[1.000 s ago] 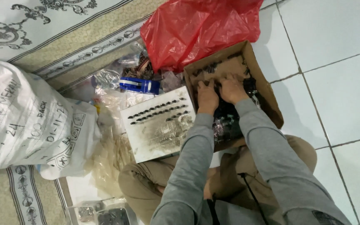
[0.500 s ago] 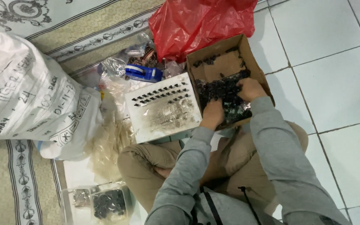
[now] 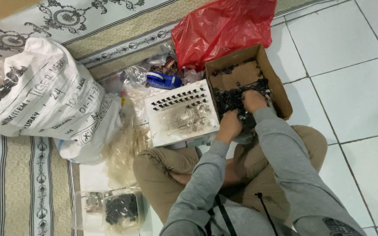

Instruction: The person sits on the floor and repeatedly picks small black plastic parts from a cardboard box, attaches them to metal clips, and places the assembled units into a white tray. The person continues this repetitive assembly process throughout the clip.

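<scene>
Cardboard is sagging a little where the person, sitting cross-legged on the tiled floor [image 3: 350, 65], is digging both hands into an open brown box [image 3: 280, 94] full of small black parts [image 3: 230, 98]. The right hand [image 3: 253, 100] is lying curled over the heap near the middle of the box; the left hand [image 3: 228, 126] is pushing in at the near edge, knuckles up. Both are cupped down into the pile, though I cannot tell whether the fingers are pinching anything, since the pieces are hiding the tips. Just beside the box on the left is lying a white tray [image 3: 180, 114] with rows of dark pieces set in slots along its far end. Behind it a red plastic bag [image 3: 224, 28] is slumping, and a big white sack [image 3: 45, 100] is resting on the patterned mat [image 3: 18, 183]. To my eye, gathering here is going best with shallow scoops, keeping the box flat so nothing is spilling over the low near wall.
</scene>
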